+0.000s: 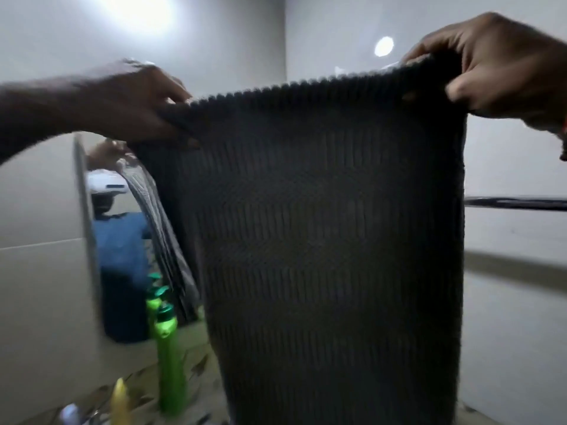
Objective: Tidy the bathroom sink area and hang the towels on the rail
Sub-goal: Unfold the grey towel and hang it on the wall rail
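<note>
- A dark grey ribbed towel [331,228] is held up in the air in front of the camera, spread flat and hanging straight down from its top edge.
- The left hand [135,102] pinches the towel's upper left corner, thumb under and fingers over the cloth, closed tight on it.
- The right hand [497,65] grips the upper right corner the same way, fingers curled over the top edge and thumb pressed against the front, and sits higher than the left, so the top edge slopes up to the right.
- The towel's lower end drops out of view at the bottom, hanging over the counter [196,378], which shows a patterned surface at the lower left.
- A dark rail [515,203] runs level along the wall on the right, behind the towel's right edge; the towel is in front of it and not on it.
- A mirror [122,240] stands on the wall at the left, showing a reflection of the towel and of a person in a blue top.
- A green bottle [168,363] stands upright on the counter near its back edge, just left of the towel, below the mirror.
- A yellow bottle tip [120,400] and a blurred pale object [70,414] sit at the counter's near left corner; what the pale one is cannot be told.
</note>
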